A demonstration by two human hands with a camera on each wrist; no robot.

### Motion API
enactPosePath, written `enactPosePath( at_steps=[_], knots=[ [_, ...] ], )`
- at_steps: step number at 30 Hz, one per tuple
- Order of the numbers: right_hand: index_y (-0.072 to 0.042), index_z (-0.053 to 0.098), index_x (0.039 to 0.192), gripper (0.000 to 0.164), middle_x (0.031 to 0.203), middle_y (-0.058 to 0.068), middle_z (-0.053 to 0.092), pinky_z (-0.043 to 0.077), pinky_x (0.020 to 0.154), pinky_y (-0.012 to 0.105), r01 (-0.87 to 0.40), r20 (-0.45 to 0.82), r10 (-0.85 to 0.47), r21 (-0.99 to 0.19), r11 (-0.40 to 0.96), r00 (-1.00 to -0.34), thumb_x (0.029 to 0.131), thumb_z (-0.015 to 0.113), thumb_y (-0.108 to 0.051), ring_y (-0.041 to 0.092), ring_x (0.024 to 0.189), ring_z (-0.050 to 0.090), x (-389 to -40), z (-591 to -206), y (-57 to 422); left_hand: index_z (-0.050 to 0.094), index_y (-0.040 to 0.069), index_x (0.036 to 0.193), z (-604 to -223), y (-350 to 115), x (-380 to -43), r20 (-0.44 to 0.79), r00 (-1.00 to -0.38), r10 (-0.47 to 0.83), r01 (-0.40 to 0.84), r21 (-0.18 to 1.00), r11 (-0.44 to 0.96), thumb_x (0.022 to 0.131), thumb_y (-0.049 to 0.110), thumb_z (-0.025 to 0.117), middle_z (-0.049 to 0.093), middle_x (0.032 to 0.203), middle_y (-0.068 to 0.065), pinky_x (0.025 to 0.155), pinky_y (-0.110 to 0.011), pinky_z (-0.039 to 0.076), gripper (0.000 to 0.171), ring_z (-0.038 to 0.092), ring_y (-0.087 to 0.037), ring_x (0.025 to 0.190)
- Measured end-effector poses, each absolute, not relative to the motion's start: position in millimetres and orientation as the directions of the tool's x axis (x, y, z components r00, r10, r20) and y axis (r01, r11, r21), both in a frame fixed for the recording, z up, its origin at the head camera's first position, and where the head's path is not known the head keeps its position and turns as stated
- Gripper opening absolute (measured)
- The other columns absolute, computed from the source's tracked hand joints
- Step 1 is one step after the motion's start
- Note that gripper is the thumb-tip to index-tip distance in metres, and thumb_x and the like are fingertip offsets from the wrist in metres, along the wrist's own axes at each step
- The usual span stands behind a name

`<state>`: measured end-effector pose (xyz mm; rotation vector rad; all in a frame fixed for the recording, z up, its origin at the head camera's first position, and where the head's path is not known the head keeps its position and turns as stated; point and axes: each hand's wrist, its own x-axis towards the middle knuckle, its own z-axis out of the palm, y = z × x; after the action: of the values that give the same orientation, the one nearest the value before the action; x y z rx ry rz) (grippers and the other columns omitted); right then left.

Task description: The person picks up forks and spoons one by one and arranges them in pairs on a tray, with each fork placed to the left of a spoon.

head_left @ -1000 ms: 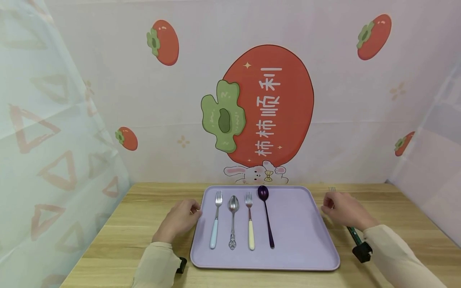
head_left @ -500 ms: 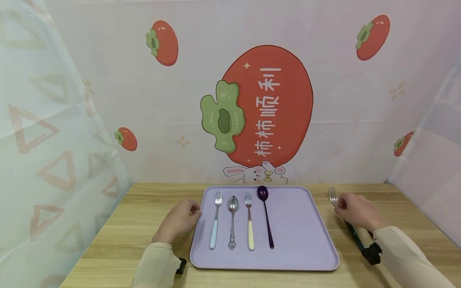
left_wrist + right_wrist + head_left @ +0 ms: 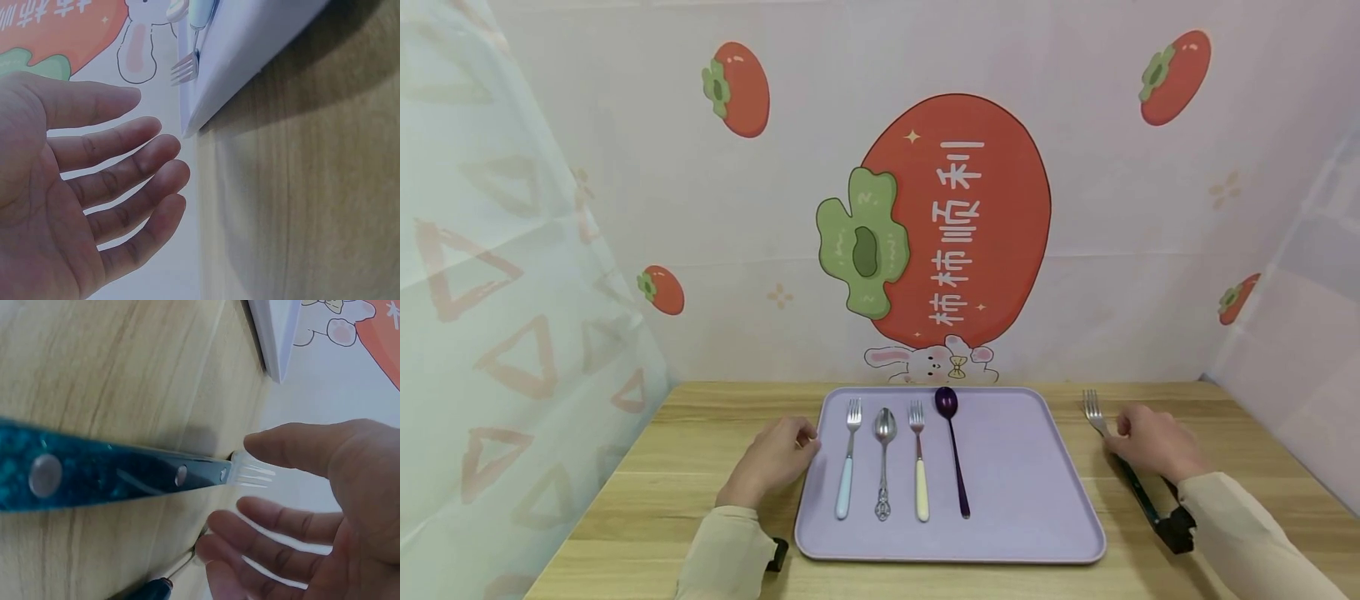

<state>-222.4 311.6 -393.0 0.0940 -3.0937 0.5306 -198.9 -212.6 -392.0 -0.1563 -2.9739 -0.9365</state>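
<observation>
My right hand [image 3: 1157,442] hovers over a fork [image 3: 1093,408] lying on the table right of the tray. In the right wrist view that fork's riveted teal handle [image 3: 119,469] points at the gap between spread thumb and fingers, which do not pinch it. Beside the tray's left edge, my left hand [image 3: 772,458] has loosely bent fingers and holds nothing. On the lilac tray [image 3: 1015,467] lie, left to right, a blue-handled fork [image 3: 845,487], a silver spoon [image 3: 885,427], a cream-handled fork [image 3: 922,492] and a long purple spoon [image 3: 947,402].
Another utensil with a dark teal handle [image 3: 150,589] lies beside the fork, its head hidden by fingers. The wooden table [image 3: 662,492] ends at a persimmon-printed backdrop [image 3: 760,200]. A raised rim runs around the tray.
My right hand has moved right, away from the tray's edge, and more of the teal-handled fork's tines and neck shows. My left hand and the tray's cutlery have stayed in place.
</observation>
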Motion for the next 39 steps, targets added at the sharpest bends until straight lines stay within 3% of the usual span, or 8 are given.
enactPosePath(
  at_steps=[5, 12, 28, 39],
  knots=[
    [-0.011, 0.053, 0.080, 0.031, 0.070, 0.003, 0.050, 0.032, 0.055, 0.035, -0.025, -0.027, -0.036, -0.327, 0.945, -0.999, 0.084, 0.073, -0.034, 0.022, 0.064, 0.047, -222.0, -394.6, 312.3, 0.071, 0.003, 0.104, -393.4, -211.6, -199.6, 0.050, -0.995, 0.090, 0.102, 0.580, 0.808, 0.095, 0.011, 0.067, 0.064, 0.090, -0.002, 0.073, -0.036, 0.053, 0.013, 0.059, -0.017, 0.081],
    [-0.008, 0.058, 0.086, 0.035, 0.080, 0.006, 0.061, 0.039, 0.058, 0.039, 0.008, -0.087, -0.019, -0.301, 0.954, -0.996, 0.082, 0.077, -0.037, 0.025, 0.071, 0.054, -223.4, -390.6, 311.6, 0.071, 0.004, 0.104, -393.1, -210.5, -200.0, 0.055, -0.994, 0.091, 0.106, 0.573, 0.812, 0.095, 0.012, 0.068, 0.064, 0.091, -0.003, 0.073, -0.036, 0.053, 0.012, 0.059, -0.017, 0.082],
    [-0.004, 0.054, 0.086, 0.019, 0.076, 0.008, 0.054, 0.039, 0.058, 0.037, 0.050, -0.148, 0.000, -0.334, 0.941, -0.989, 0.083, 0.065, -0.018, 0.026, 0.070, 0.052, -224.0, -389.9, 305.0, 0.070, 0.002, 0.102, -394.6, -210.1, -199.7, 0.067, -0.992, 0.106, 0.125, 0.572, 0.811, 0.094, 0.009, 0.068, 0.064, 0.089, -0.003, 0.072, -0.036, 0.052, 0.011, 0.058, -0.017, 0.080],
    [-0.003, 0.052, 0.085, 0.018, 0.074, 0.006, 0.054, 0.038, 0.056, 0.034, 0.033, -0.148, -0.023, -0.367, 0.930, -0.989, 0.087, 0.064, -0.017, 0.022, 0.064, 0.052, -223.4, -391.3, 306.1, 0.070, 0.001, 0.102, -392.6, -208.8, -198.1, 0.064, -0.992, 0.108, 0.125, 0.572, 0.811, 0.093, 0.009, 0.068, 0.064, 0.089, -0.004, 0.073, -0.037, 0.053, 0.012, 0.059, -0.018, 0.081]
  ],
)
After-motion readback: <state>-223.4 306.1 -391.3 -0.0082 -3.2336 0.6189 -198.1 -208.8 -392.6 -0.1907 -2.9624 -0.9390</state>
